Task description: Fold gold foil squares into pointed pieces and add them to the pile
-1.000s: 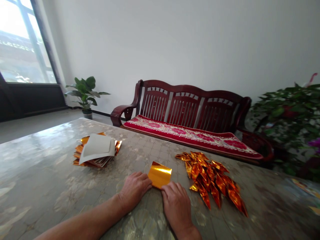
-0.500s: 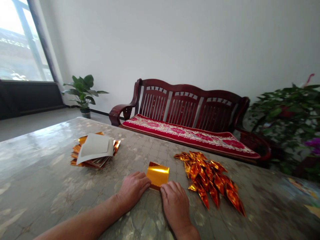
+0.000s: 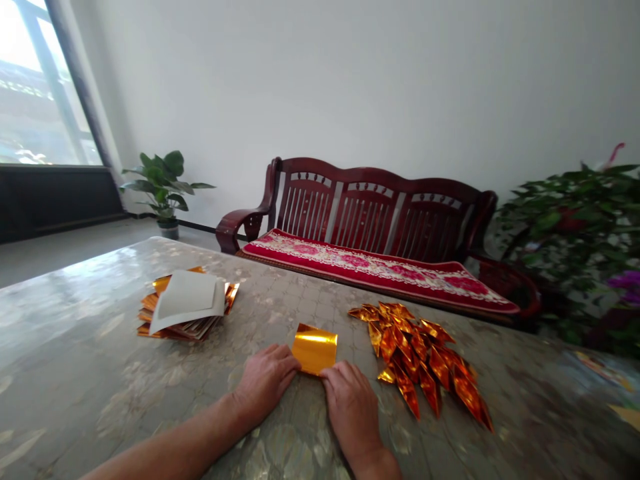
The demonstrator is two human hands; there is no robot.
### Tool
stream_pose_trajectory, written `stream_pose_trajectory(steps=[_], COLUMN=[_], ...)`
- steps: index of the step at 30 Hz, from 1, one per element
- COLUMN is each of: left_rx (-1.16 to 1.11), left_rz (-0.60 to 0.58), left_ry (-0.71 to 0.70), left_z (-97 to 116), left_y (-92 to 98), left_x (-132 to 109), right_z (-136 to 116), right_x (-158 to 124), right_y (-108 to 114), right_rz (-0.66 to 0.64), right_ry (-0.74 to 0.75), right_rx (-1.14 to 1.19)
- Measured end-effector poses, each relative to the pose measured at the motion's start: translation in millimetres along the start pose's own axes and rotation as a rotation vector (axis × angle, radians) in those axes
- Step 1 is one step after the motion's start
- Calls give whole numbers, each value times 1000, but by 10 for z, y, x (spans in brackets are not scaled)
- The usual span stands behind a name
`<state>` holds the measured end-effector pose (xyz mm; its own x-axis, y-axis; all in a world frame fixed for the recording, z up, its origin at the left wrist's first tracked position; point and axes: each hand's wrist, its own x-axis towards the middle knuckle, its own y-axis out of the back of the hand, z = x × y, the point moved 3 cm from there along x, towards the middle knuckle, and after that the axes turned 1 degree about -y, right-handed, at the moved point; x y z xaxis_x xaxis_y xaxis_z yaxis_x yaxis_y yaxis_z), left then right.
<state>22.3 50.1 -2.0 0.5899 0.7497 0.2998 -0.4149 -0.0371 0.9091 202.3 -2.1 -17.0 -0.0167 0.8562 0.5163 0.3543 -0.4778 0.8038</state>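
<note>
A sheet of shiny gold foil paper (image 3: 315, 352) lies on the table in front of me, its far edge curling up slightly. My left hand (image 3: 269, 375) grips its near left corner, fingers together. At the near right corner, my right hand (image 3: 351, 407) pinches the same sheet, with the thumb hidden in part under the fingers. Right of my right hand is a pile of folded, pointed gold foil pieces (image 3: 420, 353). To the left, beyond my left hand, sits a loose stack of foil paper (image 3: 150, 313) with pale sheets (image 3: 187, 300) on top, white side up.
The table (image 3: 90, 373) has a glossy patterned cover. Behind it stands a dark red wooden bench (image 3: 360, 200) with a red floral seat cover (image 3: 385, 268). A potted plant (image 3: 163, 183) is at the back left, and leafy plants (image 3: 575, 220) crowd the right.
The near edge of the gold sheet, a raised or folded strip before, now looks flatter and smoother. Both hands stay at its corners; the view has shifted very slightly.
</note>
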Motion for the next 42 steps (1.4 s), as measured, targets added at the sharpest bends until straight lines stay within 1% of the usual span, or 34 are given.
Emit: stream_pose_trajectory(steps=[6,12,16,21,25,28,30,35,39,42], left_rx=[35,54,27,-25,-36,-25,-10,26,51,95], left_rz=[-29,-41,-33,-20,-29,-60,-101,-207,-248,-232], left_ry=[-28,-25,-26,29,39,45,45,9,-34,-102], left_z=[25,63,58,22,25,50,78,131,108,45], left_y=[3,12,11,0,7,44,84,173,157,132], left_x=[24,67,79,67,61,85,117,203,234,281], right_z=[-31,-47,-74,-104,-120,-138,-151,-192,-143,-14], right_x=[16,12,42,66,71,82,95,123,170,254], right_y=[60,72,82,84,73,69,79,160,247,252], right_rz=[-59,-82,-100,-140,-155,-179,-204,-323,-390,-412], right_ry=[-2,-40,-76,-82,-93,-87,-86,-45,3,57], right_rx=[-24,-55,-66,-57,-89,-103,-113,-129,-37,65])
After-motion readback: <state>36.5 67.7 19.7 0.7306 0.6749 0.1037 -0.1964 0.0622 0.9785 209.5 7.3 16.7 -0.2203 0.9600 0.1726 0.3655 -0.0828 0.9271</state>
